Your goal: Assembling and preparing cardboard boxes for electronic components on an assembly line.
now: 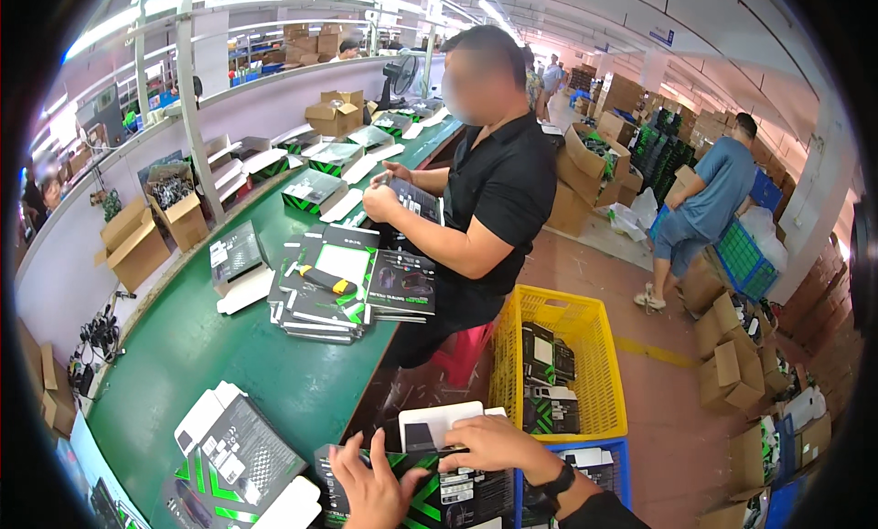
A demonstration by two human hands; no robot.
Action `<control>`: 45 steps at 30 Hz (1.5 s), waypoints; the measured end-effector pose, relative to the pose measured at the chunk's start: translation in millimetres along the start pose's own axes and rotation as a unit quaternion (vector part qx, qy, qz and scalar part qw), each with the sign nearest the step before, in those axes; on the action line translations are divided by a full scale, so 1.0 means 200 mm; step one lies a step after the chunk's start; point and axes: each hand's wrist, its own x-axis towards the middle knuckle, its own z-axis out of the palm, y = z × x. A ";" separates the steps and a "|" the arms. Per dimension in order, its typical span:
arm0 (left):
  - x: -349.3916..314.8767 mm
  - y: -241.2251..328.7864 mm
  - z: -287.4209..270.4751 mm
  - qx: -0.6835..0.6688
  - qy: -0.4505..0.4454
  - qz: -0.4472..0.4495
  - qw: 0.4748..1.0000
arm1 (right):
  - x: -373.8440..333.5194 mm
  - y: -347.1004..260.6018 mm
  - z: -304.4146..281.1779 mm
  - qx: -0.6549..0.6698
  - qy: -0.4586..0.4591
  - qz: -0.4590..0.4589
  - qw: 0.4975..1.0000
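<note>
In front of me is a black-and-green printed cardboard box point(471, 488), its white end flaps point(439, 421) raised and a dark piece showing at the opening. My left hand point(373, 483) has its fingers spread over the box's left side, the thumb at the opening's edge. With bent fingers, my right hand point(489, 442) grips the opening's edge from the right; the fingertips are partly hidden. Left of my hands, another black-and-green box point(242, 465) lies on the green table point(183, 374) with white flaps out.
A co-worker in black point(489, 191) holds a dark box beside a stack of flattened boxes point(311, 300) topped by a yellow-and-black utility knife point(326, 280). A yellow crate point(608, 374) stands behind a blue crate point(622, 456) at right. Another person point(709, 191) is among cartons.
</note>
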 end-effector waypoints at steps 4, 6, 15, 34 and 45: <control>-0.18 0.13 0.02 -0.084 -0.118 -0.052 0.988 | -0.07 -0.07 0.04 0.020 0.153 0.017 0.988; -0.25 0.15 0.08 -0.211 -0.136 -0.061 0.966 | -0.07 -0.13 0.09 0.051 0.202 0.029 0.978; -0.44 0.18 0.76 0.043 -0.555 0.179 0.811 | 0.19 -0.06 0.43 -0.016 0.442 0.047 0.895; -0.45 0.17 0.71 0.033 -0.453 0.202 0.868 | -0.80 1.13 1.58 0.245 0.255 0.490 0.797; -0.27 0.11 0.44 -0.050 -0.263 0.189 0.945 | -0.64 0.94 0.81 0.063 0.272 0.426 0.860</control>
